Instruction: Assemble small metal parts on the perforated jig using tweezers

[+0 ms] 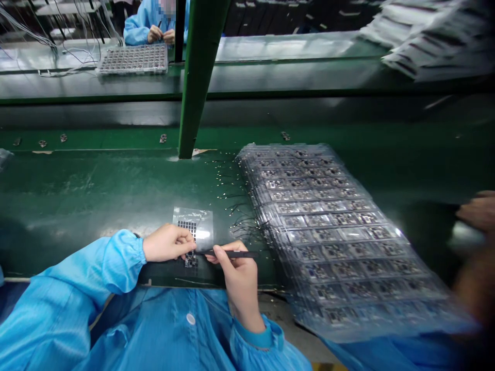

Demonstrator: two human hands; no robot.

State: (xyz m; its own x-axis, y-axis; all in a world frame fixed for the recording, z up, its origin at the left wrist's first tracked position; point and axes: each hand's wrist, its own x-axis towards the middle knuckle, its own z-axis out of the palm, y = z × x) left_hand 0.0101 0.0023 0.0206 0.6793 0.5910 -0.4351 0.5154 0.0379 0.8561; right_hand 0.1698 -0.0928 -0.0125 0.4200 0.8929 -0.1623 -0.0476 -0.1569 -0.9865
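Head view: right hand (pixel 238 270) clamps black tweezers (pixel 245 254), left hand (pixel 165 243) pinches a circuit board (pixel 190 262), any lettering too small to read.

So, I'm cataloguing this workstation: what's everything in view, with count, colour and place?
Bench: one, green, centre
Sheet: one, clear, black-squared, front centre
Small piece: one, silvery, front centre
Slim tool: one, black, front centre
Tray stack: one, clear with silvery parts, right
Thin wires: many, dark, beside the stack
Loose parts: at least five, silvery, upper middle
Post: one, green, upper centre
Far tray: one, clear, upper left
Cables: several, pale, upper left
Stacked pieces: several, white, upper right
Co-worker: one, blue-sleeved, upper left
Blurred hand: one, bare, right edge
Own sleeves: two, blue, front
Left hand: one, bare, at the piece
Right hand: one, bare, holding the tool
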